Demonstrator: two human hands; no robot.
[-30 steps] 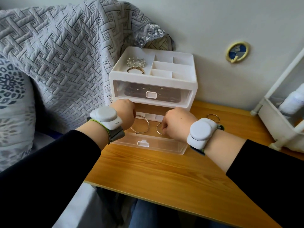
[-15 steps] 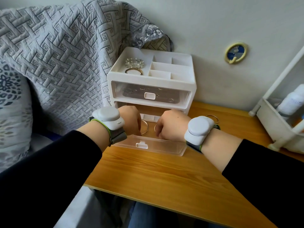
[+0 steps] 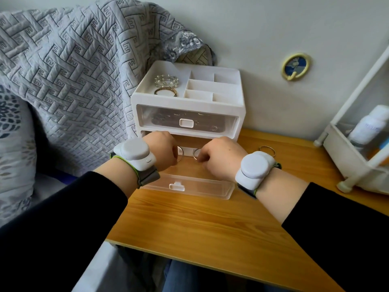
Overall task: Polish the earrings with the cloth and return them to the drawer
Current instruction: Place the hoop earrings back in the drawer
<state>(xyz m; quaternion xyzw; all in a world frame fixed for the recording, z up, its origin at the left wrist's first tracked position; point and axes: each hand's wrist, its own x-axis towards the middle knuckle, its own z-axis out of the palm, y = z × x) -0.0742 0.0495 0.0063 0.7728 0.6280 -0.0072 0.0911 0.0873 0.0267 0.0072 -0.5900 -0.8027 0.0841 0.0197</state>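
Note:
The clear lower drawer (image 3: 189,187) of a white jewellery box (image 3: 188,95) is pulled out over the wooden table. Both of my hands reach into it, fingers curled downward. My left hand (image 3: 163,149) pinches a thin gold hoop earring (image 3: 180,153) at its fingertips. My right hand (image 3: 219,157) pinches a second hoop earring (image 3: 196,154). Both hoops stand nearly upright, mostly hidden behind the fingers. A third hoop (image 3: 267,150) lies on the table to the right of the box. No cloth is in view.
The box's top tray holds a pearl bracelet (image 3: 166,80) and a gold bangle (image 3: 165,91); its upper drawer (image 3: 186,122) is closed. A quilted grey blanket (image 3: 73,76) hangs at the left. A white rack (image 3: 357,157) with a bottle stands at the right.
Both hands have drawn closer together inside the drawer. The hoops that lay flat on its floor now stand up at the fingertips.

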